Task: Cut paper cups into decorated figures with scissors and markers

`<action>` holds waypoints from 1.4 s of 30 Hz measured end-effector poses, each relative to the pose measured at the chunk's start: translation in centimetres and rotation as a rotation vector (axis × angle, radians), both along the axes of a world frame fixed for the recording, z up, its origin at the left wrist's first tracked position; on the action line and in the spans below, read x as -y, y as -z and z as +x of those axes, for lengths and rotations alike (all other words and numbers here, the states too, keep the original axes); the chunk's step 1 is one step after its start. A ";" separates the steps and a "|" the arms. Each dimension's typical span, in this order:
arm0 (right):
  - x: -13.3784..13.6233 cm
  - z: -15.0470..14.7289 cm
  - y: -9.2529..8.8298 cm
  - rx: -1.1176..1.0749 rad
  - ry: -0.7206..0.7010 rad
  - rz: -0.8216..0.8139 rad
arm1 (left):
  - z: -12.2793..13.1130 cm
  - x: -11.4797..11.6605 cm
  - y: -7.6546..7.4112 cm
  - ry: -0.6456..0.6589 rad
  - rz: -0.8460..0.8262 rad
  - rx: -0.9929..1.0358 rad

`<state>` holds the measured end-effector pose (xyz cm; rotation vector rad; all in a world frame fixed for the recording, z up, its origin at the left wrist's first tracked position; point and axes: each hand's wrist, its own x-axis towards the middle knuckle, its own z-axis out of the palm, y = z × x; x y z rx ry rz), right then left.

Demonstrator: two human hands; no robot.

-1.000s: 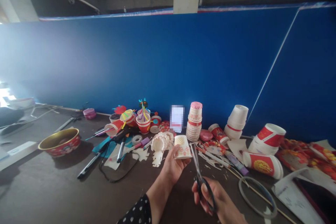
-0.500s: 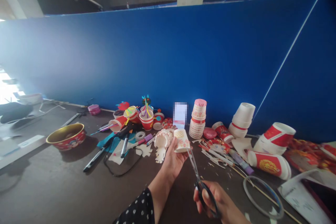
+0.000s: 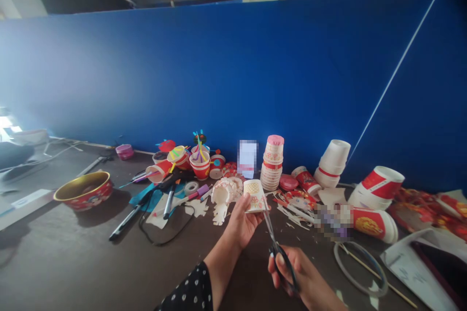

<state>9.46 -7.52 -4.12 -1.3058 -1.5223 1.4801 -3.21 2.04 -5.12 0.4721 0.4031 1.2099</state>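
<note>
My left hand (image 3: 243, 223) is closed around a small white paper cup (image 3: 254, 195) with a yellow and pink print, thumb on its side. In my right hand (image 3: 292, 267) are black-handled scissors (image 3: 273, 238), pointing up and away from me. Their blades meet the cup's lower right edge and look nearly closed there. To the left of the cup lies a cut paper cup (image 3: 222, 194) with a frilled, snipped edge. Behind it and to the right rises a stack of paper cups (image 3: 272, 163) topped with pink.
A gold-lined red bowl (image 3: 85, 192) stands at the left, near a black marker (image 3: 126, 221). Decorated red cups (image 3: 200, 167) sit at the back. On the right are paper scraps (image 3: 294, 214), red cups (image 3: 375, 223), a tape ring (image 3: 359, 269) and a white tray (image 3: 408, 257). A blue partition (image 3: 233, 68) closes the back.
The scissor blades have closed further at the cup's edge, and the cup has turned slightly in my left hand. The whole view has shifted a little, so things on the table appear further left.
</note>
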 end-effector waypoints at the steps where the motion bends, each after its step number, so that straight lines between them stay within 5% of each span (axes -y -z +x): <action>1: 0.0 0.0 0.0 -0.001 0.009 0.004 | 0.1 0.1 0.1 0.004 0.009 -0.003; 24: -0.1 -0.3 0.2 0.010 0.097 0.156 | 0.4 0.4 0.3 0.033 0.120 -0.041; 42: 0.0 -0.2 -0.7 0.010 0.072 0.100 | 0.5 0.2 0.5 0.025 0.040 0.020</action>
